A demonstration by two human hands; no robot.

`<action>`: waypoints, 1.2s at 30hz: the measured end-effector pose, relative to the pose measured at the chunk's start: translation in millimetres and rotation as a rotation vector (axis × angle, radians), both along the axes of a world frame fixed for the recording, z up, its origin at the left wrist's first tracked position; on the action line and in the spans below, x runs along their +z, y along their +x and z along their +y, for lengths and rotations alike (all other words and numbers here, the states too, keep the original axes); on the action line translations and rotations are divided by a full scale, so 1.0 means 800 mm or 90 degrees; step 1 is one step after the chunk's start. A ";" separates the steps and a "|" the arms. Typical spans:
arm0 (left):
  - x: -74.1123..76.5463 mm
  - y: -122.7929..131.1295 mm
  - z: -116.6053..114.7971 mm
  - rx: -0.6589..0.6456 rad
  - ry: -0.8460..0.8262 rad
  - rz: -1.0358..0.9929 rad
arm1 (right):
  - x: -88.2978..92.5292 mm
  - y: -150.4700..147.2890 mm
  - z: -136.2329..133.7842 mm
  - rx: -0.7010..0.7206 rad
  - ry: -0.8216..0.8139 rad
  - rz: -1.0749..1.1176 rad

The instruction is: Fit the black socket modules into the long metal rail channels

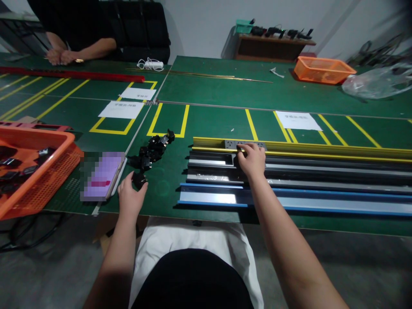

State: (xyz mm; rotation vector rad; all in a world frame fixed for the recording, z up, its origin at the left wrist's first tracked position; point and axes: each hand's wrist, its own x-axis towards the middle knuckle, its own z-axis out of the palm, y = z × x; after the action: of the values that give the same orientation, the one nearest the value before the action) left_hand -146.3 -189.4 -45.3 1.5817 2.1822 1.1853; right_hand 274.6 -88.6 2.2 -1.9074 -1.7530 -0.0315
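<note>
My left hand (131,195) pinches a small black block-shaped part (139,180) between thumb and fingers at the near end of a loose row of similar black parts (153,150). My right hand (252,161) reaches over the rails, its fingers bent onto a grey socket strip (230,144) with slotted outlets. That strip sits inside the yellow channel rail (206,143), partly hidden by the hand. Closer to me lie black rails (209,176) with silvery insides and a blue-edged rail (209,196), all side by side.
A phone (104,176) with a blurred screen lies left of my left hand, beside an orange basket (64,171) of black parts. Paper labels (299,120) and yellow tape mark the green table (212,90). Across it, a person's hands (61,57) rest together behind a red rail (96,76).
</note>
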 end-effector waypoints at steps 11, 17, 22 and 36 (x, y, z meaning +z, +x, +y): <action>0.015 0.041 0.002 -0.017 0.082 -0.147 | -0.001 0.000 0.001 0.001 -0.004 0.006; 0.024 0.062 0.009 -0.025 0.085 -0.205 | 0.000 0.000 0.000 -0.001 -0.005 0.006; 0.014 0.070 0.022 -0.073 0.088 -0.299 | 0.000 -0.001 0.001 0.000 0.003 0.013; 0.012 0.131 0.118 -0.187 0.087 -0.597 | 0.001 -0.001 -0.001 -0.006 -0.003 0.007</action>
State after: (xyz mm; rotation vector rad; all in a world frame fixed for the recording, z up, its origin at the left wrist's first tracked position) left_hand -41.7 -94.7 -35.6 0.9935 1.2489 1.5583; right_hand 273.7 -89.0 3.0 -1.9162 -1.7383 -0.0209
